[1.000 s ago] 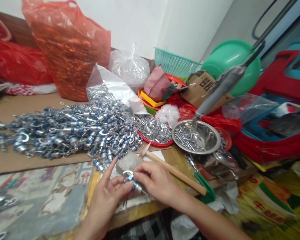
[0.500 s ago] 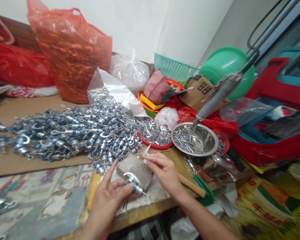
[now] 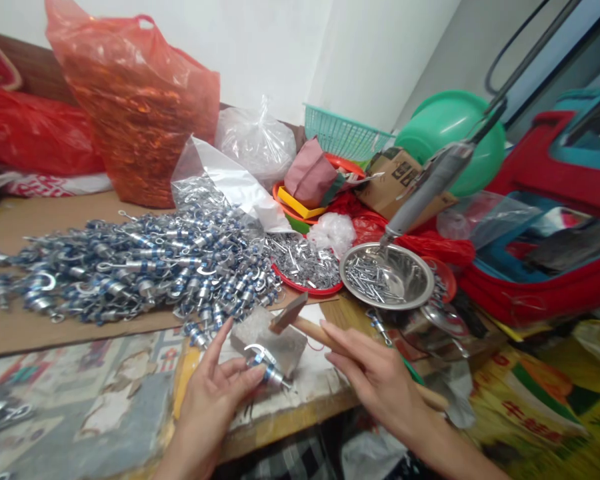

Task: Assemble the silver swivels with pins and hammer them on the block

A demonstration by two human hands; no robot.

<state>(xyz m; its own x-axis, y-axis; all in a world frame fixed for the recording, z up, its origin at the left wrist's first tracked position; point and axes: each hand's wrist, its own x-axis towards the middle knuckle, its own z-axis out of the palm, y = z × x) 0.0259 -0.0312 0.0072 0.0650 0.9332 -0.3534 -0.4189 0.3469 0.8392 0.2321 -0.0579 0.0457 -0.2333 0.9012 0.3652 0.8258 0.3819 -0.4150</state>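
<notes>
My left hand (image 3: 215,393) pinches a silver hook bolt (image 3: 267,370) with blue collars between thumb and fingers. The bolt lies against a grey metal block (image 3: 267,337), its curved hook turned up and its thin shank pointing right. My right hand (image 3: 380,373) is closed round the wooden handle of a hammer (image 3: 313,328). The hammer's head hangs over the block's upper right part, apart from the bolt. A large heap of similar blue-and-silver bolts (image 3: 145,267) lies just behind my left hand.
Behind the block are a red tray (image 3: 325,290) of small metal pieces and a steel bowl (image 3: 425,293) of pins. A grey rod-like tool (image 3: 425,193) slants down into the bowl. An orange bag (image 3: 140,113) and a green basin (image 3: 460,133) stand farther back.
My right hand has moved right, from near the hammer's head to its handle. The hammer has turned and risen over the block. My left hand keeps the bolt in nearly the same place.
</notes>
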